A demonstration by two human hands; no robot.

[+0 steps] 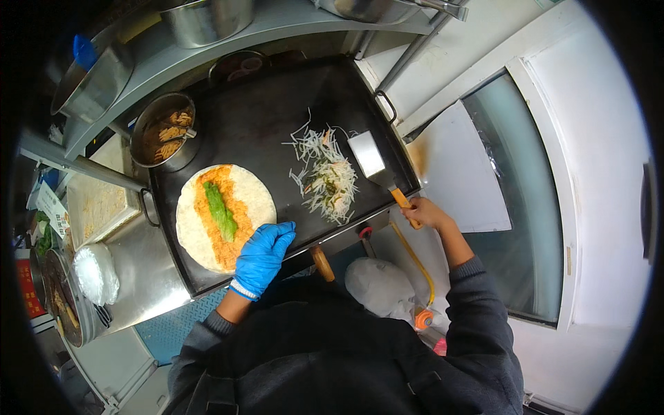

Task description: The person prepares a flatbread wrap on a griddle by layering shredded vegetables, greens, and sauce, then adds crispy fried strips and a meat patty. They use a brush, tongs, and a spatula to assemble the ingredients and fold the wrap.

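Observation:
A round pale flatbread (188, 232) lies flat on the black griddle (235, 117). Across it runs a band of orange-brown spread or filling (239, 199), topped with a green lettuce leaf (219, 211). My left hand (261, 256), in a blue glove, is over the flatbread's near right edge with its fingers curled together; whatever they hold, if anything, is hidden. Bare, my right hand (427, 213) grips the wooden handle of a spatula (366, 153). The spatula's broad metal blade rests over the griddle beside a heap of white shreds, apparently bean sprouts (330, 181), with green and orange bits.
At the griddle's far left corner stands a metal pot (146, 142) of browned strips with a utensil inside. Another wooden handle (321, 264) juts over the near edge. A shelf (277, 34) with metal pans spans the back. A plastic-wrapped bundle (96, 273) sits at left.

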